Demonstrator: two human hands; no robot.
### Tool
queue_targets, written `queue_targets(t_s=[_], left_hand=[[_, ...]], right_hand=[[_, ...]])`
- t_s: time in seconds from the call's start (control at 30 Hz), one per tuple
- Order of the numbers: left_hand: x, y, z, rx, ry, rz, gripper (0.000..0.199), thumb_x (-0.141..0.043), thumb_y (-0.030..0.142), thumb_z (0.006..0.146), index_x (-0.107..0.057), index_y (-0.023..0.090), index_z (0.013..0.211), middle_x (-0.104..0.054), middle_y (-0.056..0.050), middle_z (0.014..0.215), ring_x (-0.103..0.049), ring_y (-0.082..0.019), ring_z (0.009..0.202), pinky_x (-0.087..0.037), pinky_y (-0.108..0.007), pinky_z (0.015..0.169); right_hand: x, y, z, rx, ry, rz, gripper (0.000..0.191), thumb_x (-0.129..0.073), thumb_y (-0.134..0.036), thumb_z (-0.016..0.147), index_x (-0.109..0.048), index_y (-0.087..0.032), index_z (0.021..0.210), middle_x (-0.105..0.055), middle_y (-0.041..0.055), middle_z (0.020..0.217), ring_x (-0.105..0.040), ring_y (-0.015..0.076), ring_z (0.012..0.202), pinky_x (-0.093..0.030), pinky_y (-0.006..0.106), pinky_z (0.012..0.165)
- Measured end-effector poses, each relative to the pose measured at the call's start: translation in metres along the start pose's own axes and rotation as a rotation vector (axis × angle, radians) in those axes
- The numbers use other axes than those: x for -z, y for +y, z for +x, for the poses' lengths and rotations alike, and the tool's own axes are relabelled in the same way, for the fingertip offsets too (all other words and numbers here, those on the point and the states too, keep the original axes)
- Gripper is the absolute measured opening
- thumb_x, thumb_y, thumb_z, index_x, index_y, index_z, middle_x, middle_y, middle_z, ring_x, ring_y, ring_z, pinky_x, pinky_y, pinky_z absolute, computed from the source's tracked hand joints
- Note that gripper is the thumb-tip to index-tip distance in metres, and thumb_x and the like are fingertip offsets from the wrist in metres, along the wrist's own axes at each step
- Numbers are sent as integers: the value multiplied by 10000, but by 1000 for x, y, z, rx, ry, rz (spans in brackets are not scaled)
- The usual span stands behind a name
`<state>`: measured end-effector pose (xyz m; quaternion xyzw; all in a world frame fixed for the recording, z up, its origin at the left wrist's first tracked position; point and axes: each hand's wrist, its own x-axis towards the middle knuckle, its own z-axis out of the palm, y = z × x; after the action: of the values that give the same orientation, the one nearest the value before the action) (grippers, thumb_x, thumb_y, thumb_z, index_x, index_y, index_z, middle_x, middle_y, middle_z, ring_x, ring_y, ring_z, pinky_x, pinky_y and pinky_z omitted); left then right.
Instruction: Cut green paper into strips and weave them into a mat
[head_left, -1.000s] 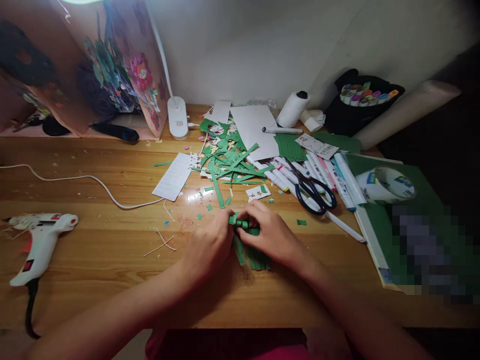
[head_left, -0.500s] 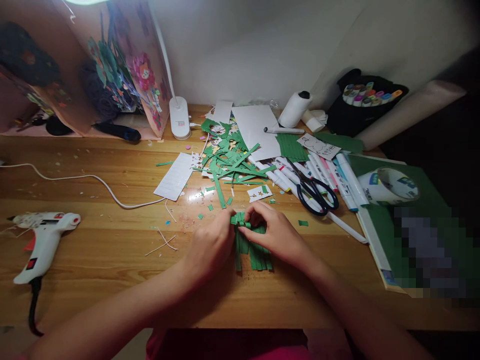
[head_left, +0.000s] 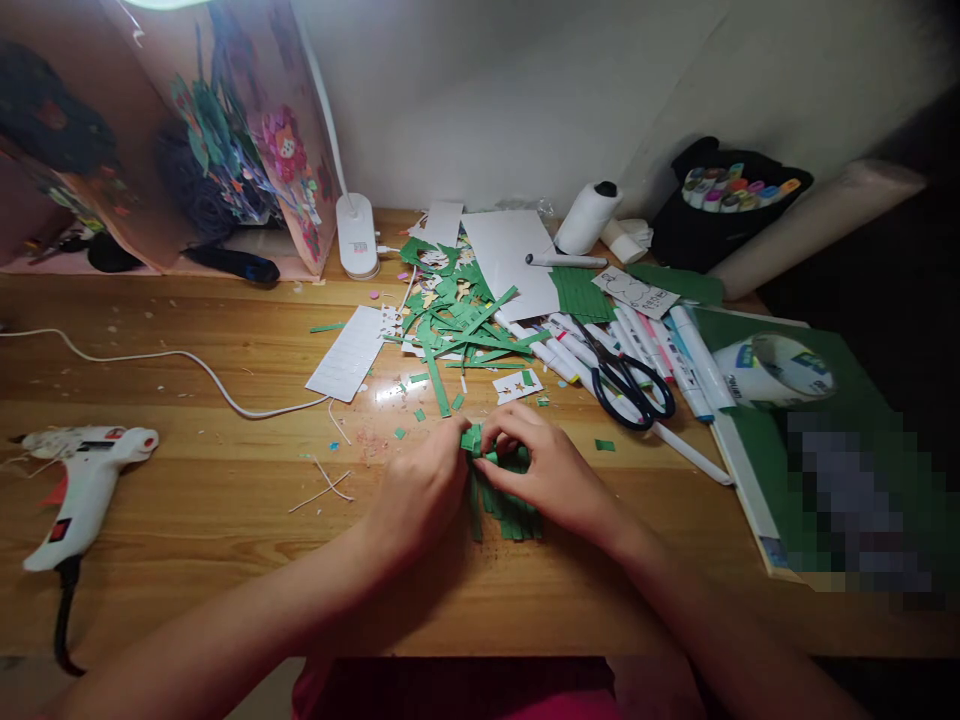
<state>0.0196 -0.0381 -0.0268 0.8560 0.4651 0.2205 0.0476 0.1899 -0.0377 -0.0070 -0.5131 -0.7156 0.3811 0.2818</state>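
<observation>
Between my two hands is a piece of green paper [head_left: 511, 508] cut into strips that hang toward me over the wooden table. My left hand [head_left: 424, 478] is closed, with its thumb and fingertips pinching the paper's upper left end. From the other side, my right hand [head_left: 551, 465] pinches the folded upper part between thumb and bent fingers. Several narrow strips fan out below the fingers. The left fingers are mostly hidden behind the back of that hand. Just beyond lies a heap of green paper scraps [head_left: 461, 320].
A white glue gun [head_left: 94, 480] lies at the left, its cord over the table edge. Black-handled scissors [head_left: 626, 380] rest on several markers [head_left: 686, 365] at the right. A tape roll [head_left: 772, 368], a thread spool [head_left: 589, 218] and a lamp base [head_left: 358, 237] stand farther back.
The fingers of both hands have shifted slightly on the green paper. Its hanging strips have closed together, narrowing the gap between them. Both hands keep their hold.
</observation>
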Motion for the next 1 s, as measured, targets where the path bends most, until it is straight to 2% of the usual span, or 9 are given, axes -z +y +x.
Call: queue_targets(t_s=[0.13,0.23,0.37,0.53,0.67,0.87,1.0], left_hand=[[1,0,0,-5,12,-4,137,-388,145,907,-488,171,996,-678,-33,832,-612,-116,563,-386,-209,454],[2,0,1,-30,38,-23,164,-375,142,906,-491,151,1022,-683,-43,823,-633,-128,593,-425,-213,484],[2,0,2,-47,85,-13,199,-369,140,913,-501,117,1059,-688,-50,793,-645,-129,595,-451,-213,512],[5,3,4,-59,109,3,231,-372,212,937,-494,97,1095,-699,-63,817,-660,-134,608,-460,-213,496],[9,6,5,-68,79,-42,280,-371,234,932,-474,77,1140,-702,-100,903,-679,-149,695,-499,-224,564],[3,3,4,22,57,-33,263,-394,217,941,-471,105,1167,-712,-74,980,-679,-133,673,-478,-225,536],[-2,1,4,58,62,-30,278,-462,228,917,-482,115,1171,-713,-74,992,-683,-129,687,-459,-218,518]], right_hand=[[-1,1,-1,-32,14,56,56,-636,-150,780,-638,-184,824,-565,16,890,-558,129,763,-466,259,699],[-1,2,-2,-47,29,108,94,-614,-215,824,-681,-191,886,-597,32,912,-577,151,831,-469,282,756],[-1,5,-3,-34,49,125,177,-542,-163,866,-701,-206,930,-616,41,936,-580,160,915,-450,303,846],[-2,5,-3,-31,46,79,258,-531,-91,843,-685,-205,1015,-612,51,980,-576,163,944,-450,305,866],[-2,5,-3,-30,45,56,294,-508,-76,845,-666,-207,1055,-607,61,1010,-569,173,971,-448,325,889],[-6,10,-1,-57,77,25,391,-510,-23,795,-620,-203,1124,-578,75,1081,-544,189,1036,-433,351,936],[-1,9,-2,-52,49,49,379,-555,-82,797,-596,-221,1147,-568,65,1124,-541,184,1067,-422,349,961]])
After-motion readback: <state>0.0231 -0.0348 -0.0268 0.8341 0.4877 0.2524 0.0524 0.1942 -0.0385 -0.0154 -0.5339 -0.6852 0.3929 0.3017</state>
